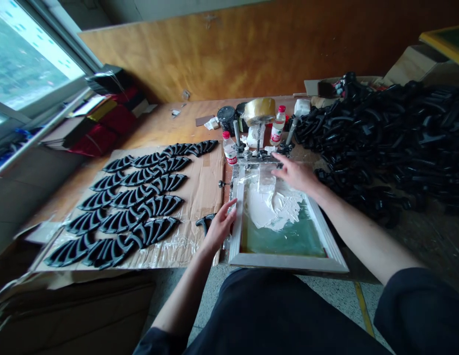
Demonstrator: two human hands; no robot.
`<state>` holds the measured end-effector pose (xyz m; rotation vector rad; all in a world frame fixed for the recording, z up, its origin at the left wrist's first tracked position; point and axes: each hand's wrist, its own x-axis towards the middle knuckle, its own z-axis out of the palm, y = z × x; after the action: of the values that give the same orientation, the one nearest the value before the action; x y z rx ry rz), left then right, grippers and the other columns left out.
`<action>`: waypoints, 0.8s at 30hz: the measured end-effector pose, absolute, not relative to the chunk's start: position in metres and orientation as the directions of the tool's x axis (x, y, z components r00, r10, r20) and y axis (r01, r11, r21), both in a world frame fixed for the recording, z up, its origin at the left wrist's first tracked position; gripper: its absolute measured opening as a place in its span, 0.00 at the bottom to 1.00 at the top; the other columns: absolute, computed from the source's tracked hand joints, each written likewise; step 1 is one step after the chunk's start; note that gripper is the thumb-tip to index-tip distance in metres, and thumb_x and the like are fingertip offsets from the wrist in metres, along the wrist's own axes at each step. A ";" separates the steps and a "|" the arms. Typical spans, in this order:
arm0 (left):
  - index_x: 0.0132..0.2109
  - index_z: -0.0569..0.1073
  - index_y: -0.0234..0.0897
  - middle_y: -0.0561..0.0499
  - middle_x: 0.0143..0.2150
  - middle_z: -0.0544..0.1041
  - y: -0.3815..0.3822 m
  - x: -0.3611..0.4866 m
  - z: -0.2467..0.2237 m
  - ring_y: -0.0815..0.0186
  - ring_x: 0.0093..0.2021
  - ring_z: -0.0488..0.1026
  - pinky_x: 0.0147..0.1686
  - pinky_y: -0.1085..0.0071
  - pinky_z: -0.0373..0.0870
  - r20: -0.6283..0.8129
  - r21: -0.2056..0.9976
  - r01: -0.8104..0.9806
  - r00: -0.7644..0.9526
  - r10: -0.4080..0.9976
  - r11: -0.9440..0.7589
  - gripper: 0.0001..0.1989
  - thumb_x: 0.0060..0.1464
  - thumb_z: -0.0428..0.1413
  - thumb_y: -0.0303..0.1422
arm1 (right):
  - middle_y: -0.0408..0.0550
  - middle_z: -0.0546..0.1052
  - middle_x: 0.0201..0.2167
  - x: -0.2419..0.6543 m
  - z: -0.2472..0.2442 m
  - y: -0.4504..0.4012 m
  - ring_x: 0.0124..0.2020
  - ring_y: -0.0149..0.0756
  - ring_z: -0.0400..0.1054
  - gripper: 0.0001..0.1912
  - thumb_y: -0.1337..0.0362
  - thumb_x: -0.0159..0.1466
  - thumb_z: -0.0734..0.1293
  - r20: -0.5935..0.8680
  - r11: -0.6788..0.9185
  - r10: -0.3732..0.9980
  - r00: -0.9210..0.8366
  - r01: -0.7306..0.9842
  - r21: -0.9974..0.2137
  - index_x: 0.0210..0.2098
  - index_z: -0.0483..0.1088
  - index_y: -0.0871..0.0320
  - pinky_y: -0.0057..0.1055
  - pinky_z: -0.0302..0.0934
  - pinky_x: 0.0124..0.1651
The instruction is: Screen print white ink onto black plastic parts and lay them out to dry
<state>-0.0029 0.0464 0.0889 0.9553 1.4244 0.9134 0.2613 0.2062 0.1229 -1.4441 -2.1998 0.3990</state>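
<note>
A silkscreen frame (pixel 288 261) with green mesh lies in front of me, a thick patch of white paste (pixel 276 209) spread over its upper half. My left hand (pixel 221 226) is at the frame's left side, fingers extended near the rim; whether it presses on the rim I cannot tell. Beside that hand is a curved black plastic part (pixel 205 223), partly hidden. Over the frame's far end, my right hand (pixel 294 173) has its fingers apart, close to a pale translucent scraper (pixel 266 180) standing in the paste. No grip on the scraper shows.
Rows of black ribbed parts (pixel 122 222) lie on cardboard (pixel 203 197) at left. Behind the frame are a metal clamp (pixel 257 157), two red-capped bottles (pixel 229 150), a tape roll (pixel 259 111) and a black tub (pixel 226 117). Black parts (pixel 381 133) are heaped at right.
</note>
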 end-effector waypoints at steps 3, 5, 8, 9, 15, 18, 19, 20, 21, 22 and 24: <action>0.47 0.75 0.39 0.53 0.27 0.72 0.062 0.001 0.128 0.71 0.22 0.65 0.21 0.75 0.62 -0.307 0.949 -0.101 -0.075 0.949 0.299 0.29 0.54 0.49 0.57 | 0.46 0.78 0.29 0.316 0.124 0.221 0.26 0.30 0.67 0.18 0.59 0.67 0.61 0.298 0.193 0.954 -0.016 0.796 -0.574 0.53 0.71 0.59 0.28 0.62 0.34; 0.47 0.73 0.39 0.50 0.36 0.76 0.078 0.006 0.149 0.67 0.30 0.71 0.26 0.73 0.68 -0.177 0.972 -0.176 -0.123 0.976 0.154 0.27 0.54 0.50 0.57 | 0.47 0.76 0.27 0.340 0.108 0.211 0.25 0.29 0.66 0.18 0.60 0.68 0.58 0.283 0.072 0.951 0.122 0.805 -0.589 0.44 0.74 0.66 0.25 0.61 0.30; 0.50 0.71 0.38 0.46 0.43 0.76 0.102 0.017 0.168 0.63 0.42 0.74 0.35 0.69 0.72 -0.022 0.966 -0.257 -0.146 0.989 -0.017 0.25 0.55 0.52 0.53 | 0.46 0.76 0.27 0.330 0.068 0.173 0.26 0.31 0.66 0.15 0.57 0.65 0.63 0.200 0.099 0.980 0.021 0.816 -0.569 0.35 0.75 0.62 0.25 0.62 0.28; 0.50 0.70 0.38 0.45 0.44 0.76 0.107 0.021 0.169 0.62 0.44 0.74 0.36 0.69 0.73 -0.011 0.958 -0.283 -0.159 0.987 -0.035 0.25 0.56 0.51 0.53 | 0.47 0.76 0.29 0.317 0.053 0.158 0.29 0.33 0.68 0.13 0.56 0.63 0.66 0.165 0.165 0.982 -0.088 0.823 -0.544 0.33 0.75 0.60 0.26 0.64 0.30; 0.48 0.69 0.35 0.42 0.41 0.78 0.063 0.060 0.101 0.64 0.34 0.76 0.29 0.71 0.71 -0.408 0.857 -0.349 -0.011 0.913 0.379 0.27 0.53 0.55 0.53 | 0.57 0.75 0.36 0.232 0.017 0.088 0.43 0.46 0.68 0.07 0.64 0.65 0.65 -0.017 0.298 0.949 -0.315 0.913 -0.280 0.38 0.69 0.63 0.38 0.63 0.45; 0.47 0.70 0.34 0.40 0.44 0.78 0.023 0.077 0.058 0.59 0.40 0.77 0.32 0.68 0.72 -0.632 0.654 -0.362 0.220 0.743 0.664 0.27 0.53 0.54 0.54 | 0.55 0.74 0.36 0.209 0.031 0.063 0.42 0.44 0.67 0.06 0.64 0.67 0.61 0.043 0.353 0.931 -0.361 0.869 -0.346 0.38 0.67 0.61 0.37 0.62 0.44; 0.45 0.70 0.34 0.41 0.43 0.78 0.015 0.077 0.048 0.58 0.41 0.77 0.33 0.67 0.73 -0.647 0.621 -0.404 0.220 0.730 0.672 0.26 0.53 0.54 0.54 | 0.53 0.74 0.36 0.206 0.036 0.058 0.43 0.43 0.67 0.07 0.64 0.68 0.60 0.079 0.424 0.900 -0.429 0.818 -0.388 0.36 0.67 0.59 0.36 0.61 0.45; 0.44 0.70 0.34 0.42 0.42 0.78 0.010 0.073 0.041 0.59 0.40 0.77 0.33 0.67 0.73 -0.648 0.616 -0.442 0.186 0.738 0.652 0.25 0.52 0.55 0.53 | 0.52 0.74 0.36 0.207 0.039 0.055 0.43 0.41 0.67 0.08 0.64 0.69 0.59 0.107 0.478 0.870 -0.482 0.768 -0.425 0.34 0.66 0.58 0.34 0.61 0.46; 0.42 0.70 0.34 0.42 0.40 0.78 0.007 0.063 0.036 0.60 0.37 0.77 0.32 0.68 0.73 -0.643 0.642 -0.454 0.121 0.756 0.618 0.25 0.52 0.55 0.53 | 0.50 0.74 0.36 0.212 0.040 0.055 0.43 0.39 0.68 0.10 0.64 0.70 0.58 0.115 0.493 0.859 -0.500 0.744 -0.452 0.34 0.66 0.57 0.33 0.61 0.46; 0.41 0.69 0.34 0.43 0.39 0.78 0.007 0.048 0.032 0.61 0.35 0.77 0.30 0.69 0.72 -0.634 0.690 -0.427 0.032 0.773 0.584 0.25 0.51 0.55 0.54 | 0.50 0.75 0.37 0.221 0.039 0.059 0.41 0.37 0.69 0.11 0.64 0.70 0.56 0.097 0.458 0.878 -0.469 0.762 -0.457 0.34 0.66 0.57 0.32 0.61 0.44; 0.40 0.68 0.34 0.43 0.39 0.79 0.010 0.006 0.024 0.63 0.29 0.76 0.25 0.71 0.70 -0.588 0.802 -0.253 -0.182 0.788 0.541 0.25 0.52 0.53 0.55 | 0.52 0.76 0.37 0.252 0.032 0.077 0.37 0.38 0.71 0.12 0.64 0.71 0.53 -0.012 0.228 0.968 -0.251 0.897 -0.379 0.40 0.66 0.57 0.32 0.61 0.39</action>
<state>0.0056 0.0101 0.0235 0.4861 1.4732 0.9970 0.2520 0.0772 0.0316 -1.7632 -2.2739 0.4582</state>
